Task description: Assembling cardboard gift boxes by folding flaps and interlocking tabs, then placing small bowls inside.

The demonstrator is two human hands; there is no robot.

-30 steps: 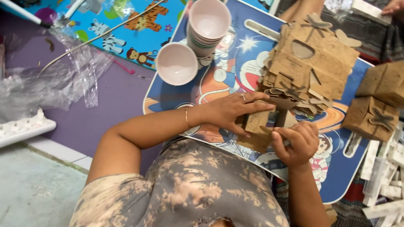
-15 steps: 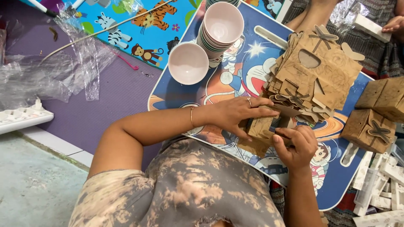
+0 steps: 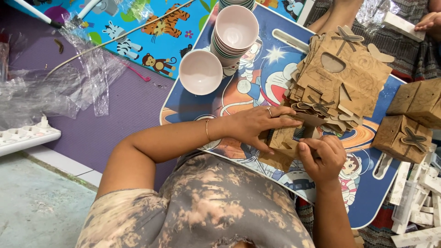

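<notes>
My left hand (image 3: pixel 255 126) and my right hand (image 3: pixel 323 156) both grip a small brown cardboard box (image 3: pixel 285 140) that is partly folded, held just above a low blue cartoon-printed table (image 3: pixel 257 78). My left fingers lie over its top flap; my right fingers pinch its right side. Just beyond the box lies a stack of flat brown box blanks (image 3: pixel 342 78) with bow-shaped cut-outs.
A single pink bowl (image 3: pixel 200 72) and a stack of pink bowls (image 3: pixel 235 30) stand at the table's far left. Two folded brown boxes (image 3: pixel 409 124) sit at the right. Crumpled clear plastic (image 3: pixel 59 87) lies on a purple mat. Another person's hand (image 3: pixel 429 20) shows at top right.
The view has shifted slightly. My hands stay on the cardboard box, the left fingers stretching further over its top flap.
</notes>
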